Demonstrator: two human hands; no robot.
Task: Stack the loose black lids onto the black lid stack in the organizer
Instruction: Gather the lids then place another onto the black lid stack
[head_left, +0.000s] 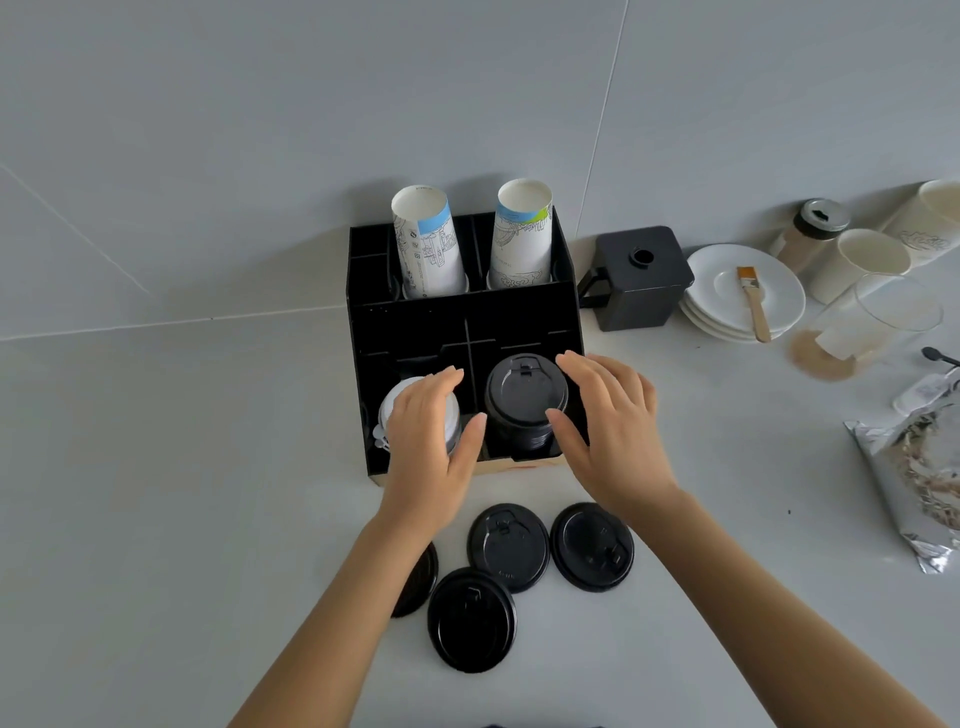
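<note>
The black lid stack (524, 400) stands in the front right compartment of the black organizer (457, 312). My right hand (608, 431) hovers just right of the stack, fingers spread, thumb near its rim, holding nothing. My left hand (431, 441) is spread over the white lid stack (389, 410) in the front left compartment, empty too. Several loose black lids lie on the counter in front: one in the middle (508, 545), one to the right (592, 545), one nearest me (471, 618), and one partly hidden under my left forearm (418, 587).
Two paper cup stacks (428, 244) (522, 234) stand in the organizer's back compartments. To the right are a black square box (639, 280), white saucers (727, 306) with a brush (753, 301), paper cups (867, 260), a glass (893, 312) and a foil bag (914, 467).
</note>
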